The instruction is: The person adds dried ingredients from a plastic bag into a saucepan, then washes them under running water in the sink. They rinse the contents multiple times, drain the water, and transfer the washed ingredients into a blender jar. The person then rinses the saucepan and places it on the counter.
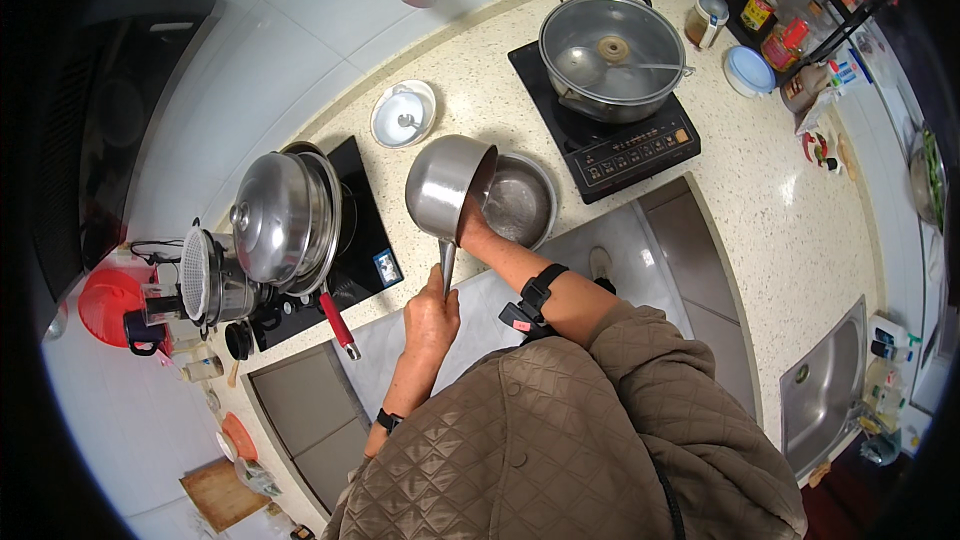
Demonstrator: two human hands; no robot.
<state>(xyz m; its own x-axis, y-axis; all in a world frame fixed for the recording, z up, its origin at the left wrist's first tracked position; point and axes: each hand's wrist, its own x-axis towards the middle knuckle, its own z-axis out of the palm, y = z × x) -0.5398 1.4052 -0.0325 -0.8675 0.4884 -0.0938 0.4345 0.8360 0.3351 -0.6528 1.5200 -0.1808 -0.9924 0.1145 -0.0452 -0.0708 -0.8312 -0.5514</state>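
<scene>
My left hand grips the handle of a stainless steel saucepan, which is tipped on its side with its mouth facing right. Below that mouth, on the speckled counter, sits a round steel basin; its base looks wet. My right hand reaches into the mouth of the saucepan, so its fingers are hidden and I cannot tell whether they hold anything. Close behind the saucepan stands a white bowl with a smaller dish and a spoon inside it.
To the right, a glass-lidded pot stands on an induction cooker. A lidded steel pan with a red handle sits on the black cooktop at left. A sink lies at far right; seasoning bottles line the back corner.
</scene>
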